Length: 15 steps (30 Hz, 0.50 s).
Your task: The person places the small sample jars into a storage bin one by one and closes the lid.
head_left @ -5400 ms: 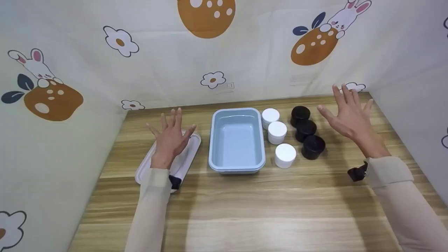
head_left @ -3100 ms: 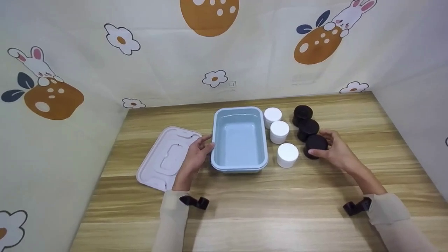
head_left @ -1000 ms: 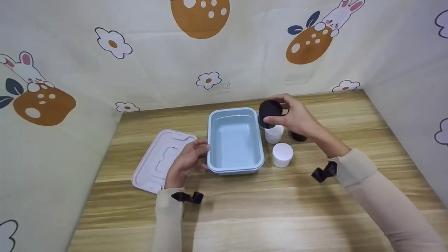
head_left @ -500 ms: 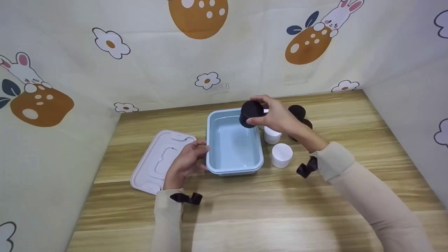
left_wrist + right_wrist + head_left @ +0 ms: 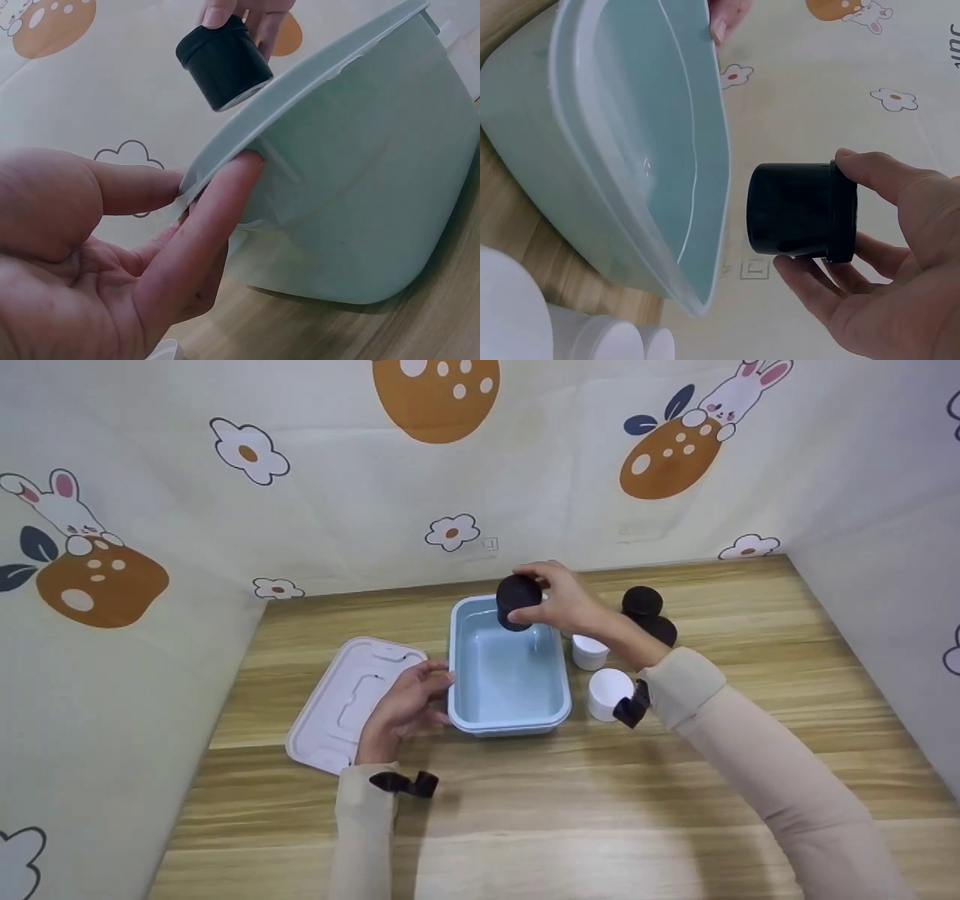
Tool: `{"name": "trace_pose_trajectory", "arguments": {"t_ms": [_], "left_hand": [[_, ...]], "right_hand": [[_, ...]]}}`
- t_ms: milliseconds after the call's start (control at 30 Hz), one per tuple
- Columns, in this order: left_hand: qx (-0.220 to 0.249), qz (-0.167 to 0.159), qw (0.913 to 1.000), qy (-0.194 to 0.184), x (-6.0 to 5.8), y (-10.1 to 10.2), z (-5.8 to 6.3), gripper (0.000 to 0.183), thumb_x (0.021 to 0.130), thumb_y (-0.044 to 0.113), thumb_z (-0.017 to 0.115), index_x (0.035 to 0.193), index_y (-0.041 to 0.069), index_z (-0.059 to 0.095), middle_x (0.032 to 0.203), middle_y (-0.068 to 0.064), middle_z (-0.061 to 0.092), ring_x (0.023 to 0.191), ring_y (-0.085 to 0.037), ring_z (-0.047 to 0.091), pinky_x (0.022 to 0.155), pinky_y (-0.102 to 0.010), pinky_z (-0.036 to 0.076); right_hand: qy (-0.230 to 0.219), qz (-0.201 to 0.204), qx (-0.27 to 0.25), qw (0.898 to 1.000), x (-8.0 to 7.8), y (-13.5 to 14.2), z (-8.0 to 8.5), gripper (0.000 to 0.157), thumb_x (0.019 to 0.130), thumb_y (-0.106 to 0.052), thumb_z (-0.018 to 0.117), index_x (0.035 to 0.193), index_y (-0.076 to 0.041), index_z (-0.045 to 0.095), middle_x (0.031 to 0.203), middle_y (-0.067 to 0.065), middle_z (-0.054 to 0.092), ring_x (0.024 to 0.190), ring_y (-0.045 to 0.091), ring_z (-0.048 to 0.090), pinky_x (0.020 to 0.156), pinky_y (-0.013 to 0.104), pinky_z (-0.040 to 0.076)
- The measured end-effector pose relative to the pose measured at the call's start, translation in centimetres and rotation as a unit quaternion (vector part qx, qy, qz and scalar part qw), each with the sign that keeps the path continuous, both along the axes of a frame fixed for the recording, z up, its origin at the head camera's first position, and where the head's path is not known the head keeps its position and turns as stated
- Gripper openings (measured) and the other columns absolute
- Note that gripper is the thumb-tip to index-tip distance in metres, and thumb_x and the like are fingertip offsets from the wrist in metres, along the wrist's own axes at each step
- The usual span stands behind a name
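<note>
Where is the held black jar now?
In the head view, the black jar is in the right hand, above the far end of the blue bin.

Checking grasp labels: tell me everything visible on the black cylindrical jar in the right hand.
The black cylindrical plastic-looking jar has a smooth body and a slightly wider black lid, closed, so any contents are hidden. A pale patch shows at its base in the left wrist view. It is roughly upright, lid up, in the air above the far end of the light-blue rectangular plastic bin, not touching it. Only the right hand touches it, gripping from opposite sides.
</note>
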<state>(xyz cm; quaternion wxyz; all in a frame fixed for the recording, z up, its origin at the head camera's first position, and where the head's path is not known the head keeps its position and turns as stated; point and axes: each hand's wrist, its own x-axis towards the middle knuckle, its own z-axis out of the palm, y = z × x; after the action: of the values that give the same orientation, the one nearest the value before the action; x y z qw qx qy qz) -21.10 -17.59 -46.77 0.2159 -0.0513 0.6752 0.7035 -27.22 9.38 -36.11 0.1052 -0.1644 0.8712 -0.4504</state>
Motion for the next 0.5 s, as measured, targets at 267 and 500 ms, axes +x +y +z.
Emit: {"name": "trace_pose_trajectory", "arguments": {"t_ms": [267,500], "left_hand": [[0.004,-0.002,1.0000,-0.006,0.1,0.0,0.0,0.038,0.102,0.015,0.056,0.133,-0.002,0.045,0.120,-0.018,0.062,0.088,-0.020,0.067,0.047,-0.025,0.058],[0.014,0.015,0.9996,-0.017,0.0,0.1,-0.2,0.036,0.101,0.015,0.058,0.132,0.000,0.047,0.118,-0.018,0.064,0.089,-0.022,0.067,0.045,-0.025,0.056]], "right_hand": [[-0.011,-0.008,0.012,1.000,-0.5,-1.7,-0.2,0.074,0.084,-0.020,0.081,0.147,-0.007,0.045,0.147,0.015,0.048,0.134,0.033,0.048,0.108,0.045,0.052],[-0.003,0.001,0.047,0.999,-1.0,-2.9,-0.6,0.072,0.082,-0.020,0.082,0.143,-0.005,0.049,0.141,0.019,0.051,0.128,0.035,0.052,0.108,0.045,0.050]]}}
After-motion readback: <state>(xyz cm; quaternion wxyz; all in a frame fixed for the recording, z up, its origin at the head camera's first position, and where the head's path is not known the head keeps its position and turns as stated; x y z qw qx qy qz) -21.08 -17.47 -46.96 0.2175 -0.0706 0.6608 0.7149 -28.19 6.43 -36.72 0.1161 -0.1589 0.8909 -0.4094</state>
